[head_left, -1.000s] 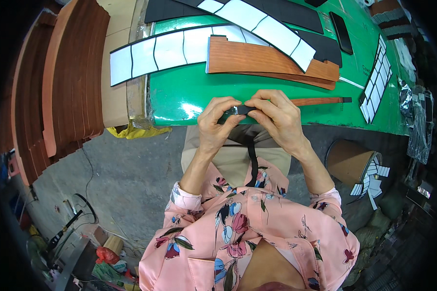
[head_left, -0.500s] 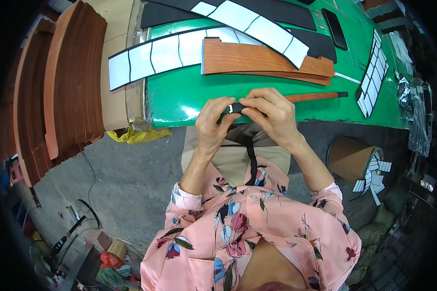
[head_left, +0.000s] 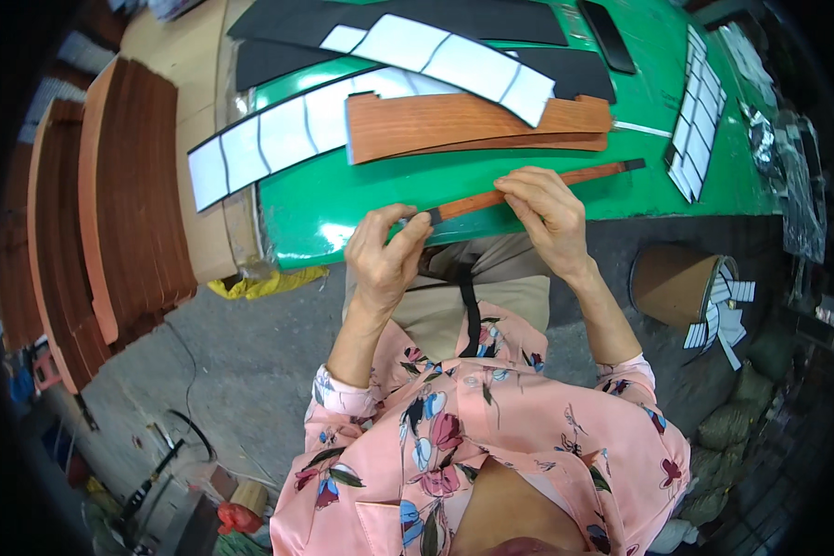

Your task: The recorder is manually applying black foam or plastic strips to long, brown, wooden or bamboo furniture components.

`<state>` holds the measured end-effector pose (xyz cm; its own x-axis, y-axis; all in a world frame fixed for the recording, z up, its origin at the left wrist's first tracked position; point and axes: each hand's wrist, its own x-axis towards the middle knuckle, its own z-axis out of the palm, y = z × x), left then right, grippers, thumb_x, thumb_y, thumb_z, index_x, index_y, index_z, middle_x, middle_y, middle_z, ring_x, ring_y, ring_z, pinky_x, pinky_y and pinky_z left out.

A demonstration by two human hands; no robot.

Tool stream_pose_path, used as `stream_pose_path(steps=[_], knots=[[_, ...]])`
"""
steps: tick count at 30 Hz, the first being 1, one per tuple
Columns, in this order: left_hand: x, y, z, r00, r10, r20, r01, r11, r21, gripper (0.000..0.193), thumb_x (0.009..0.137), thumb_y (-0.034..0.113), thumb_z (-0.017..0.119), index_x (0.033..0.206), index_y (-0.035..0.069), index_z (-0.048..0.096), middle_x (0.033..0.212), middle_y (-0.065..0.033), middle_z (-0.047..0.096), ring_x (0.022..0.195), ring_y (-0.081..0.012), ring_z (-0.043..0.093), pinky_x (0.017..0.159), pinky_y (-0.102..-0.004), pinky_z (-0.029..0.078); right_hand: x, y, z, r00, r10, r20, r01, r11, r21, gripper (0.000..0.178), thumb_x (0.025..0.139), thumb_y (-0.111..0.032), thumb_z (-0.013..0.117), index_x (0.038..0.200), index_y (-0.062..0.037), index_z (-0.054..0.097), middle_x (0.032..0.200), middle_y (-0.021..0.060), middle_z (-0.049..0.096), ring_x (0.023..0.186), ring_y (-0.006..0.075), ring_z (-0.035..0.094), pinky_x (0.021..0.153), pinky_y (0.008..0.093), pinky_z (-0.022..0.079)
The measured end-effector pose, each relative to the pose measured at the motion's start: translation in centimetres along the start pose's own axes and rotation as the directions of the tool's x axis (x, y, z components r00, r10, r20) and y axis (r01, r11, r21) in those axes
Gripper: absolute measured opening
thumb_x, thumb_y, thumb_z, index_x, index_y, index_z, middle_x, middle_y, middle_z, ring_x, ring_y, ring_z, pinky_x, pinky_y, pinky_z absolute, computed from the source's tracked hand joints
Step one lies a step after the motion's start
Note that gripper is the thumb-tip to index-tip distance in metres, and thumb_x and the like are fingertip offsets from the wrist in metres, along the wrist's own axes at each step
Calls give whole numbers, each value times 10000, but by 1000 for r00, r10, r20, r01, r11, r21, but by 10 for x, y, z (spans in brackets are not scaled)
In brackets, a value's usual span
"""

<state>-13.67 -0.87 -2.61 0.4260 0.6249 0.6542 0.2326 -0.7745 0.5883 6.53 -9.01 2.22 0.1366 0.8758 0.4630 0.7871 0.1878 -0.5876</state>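
Person in pink floral shirt (head_left: 510,445), seen from above. L hand (head_left: 380,259) pinches dark L end of narrow wood-grain strip (head_left: 473,203) btwn thumb & fingers. R hand (head_left: 549,213) has bent fingers at strip's mid; can't tell if gripping or just touching. Strip slants up to R, over near side of green tabletop (head_left: 315,208). Beyond: wood-grain panels (head_left: 473,120), overlapped by white-faced piece w/ dark lines (head_left: 445,57); blk smartphone (head_left: 607,37) at far R.
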Motion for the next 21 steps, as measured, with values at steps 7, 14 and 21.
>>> stream_pose_path(steps=[7, 14, 21], knots=[[4, 12, -7, 995, -83, 51, 75, 986, 146, 228, 700, -10, 710, 882, 52, 589, 858, -122, 609, 742, -270, 589, 622, -336, 464, -16, 64, -58, 868, 257, -425, -355, 920, -169, 180, 796, -16, 626, 971, -34, 662, 999, 110, 640, 976, 259, 586, 828, 336, 471], [8, 15, 13, 830, -546, 114, 547, 758, -355, 140, 794, 12, 673, 809, 34, 535, 803, -33, 564, 671, -115, 473, 628, -251, 398, -44, 133, -79, 455, 820, -347, -679, 572, 461, 277, 809, -184, 690, 1051, -72, 616, 969, 9, 538, 891, 110, 482, 748, 240, 391], [5, 16, 6, 771, -618, 158, 620, 668, -411, 96, 836, 32, 629, 901, 31, 559, 854, -16, 560, 764, -89, 494, 692, -229, 405, -38, 137, -75, 478, 822, -308, -597, 562, 572, 272, 791, -160, 689, 1030, -55, 612, 918, 2, 562, 813, 102, 504, 727, 237, 408]])
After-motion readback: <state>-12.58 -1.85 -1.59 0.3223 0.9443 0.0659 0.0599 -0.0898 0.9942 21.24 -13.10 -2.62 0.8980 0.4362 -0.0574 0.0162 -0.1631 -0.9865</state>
